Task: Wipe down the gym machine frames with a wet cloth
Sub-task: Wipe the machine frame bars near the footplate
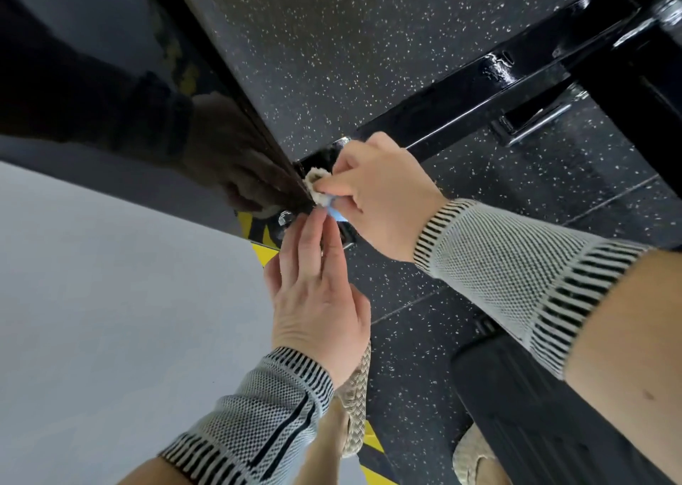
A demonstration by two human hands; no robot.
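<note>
My right hand (380,193) grips a small bunched cloth (320,189), cream with a blue edge, and holds it against the foot of a glossy black upright post (206,89) of the gym machine. My left hand (317,292) reaches up from below with straight fingers, its fingertips touching the cloth and the base plate (345,235) by a bolt (286,219). A black frame bar (479,89) runs along the floor from this joint up to the right. Both forearms wear knitted sleeves.
Dark speckled rubber floor (369,42) lies around the frame, with pale grey floor (110,300) at left behind yellow-black hazard tape (264,252). A black pad or plate (535,411) sits at lower right. My feet in woven shoes (356,403) are below.
</note>
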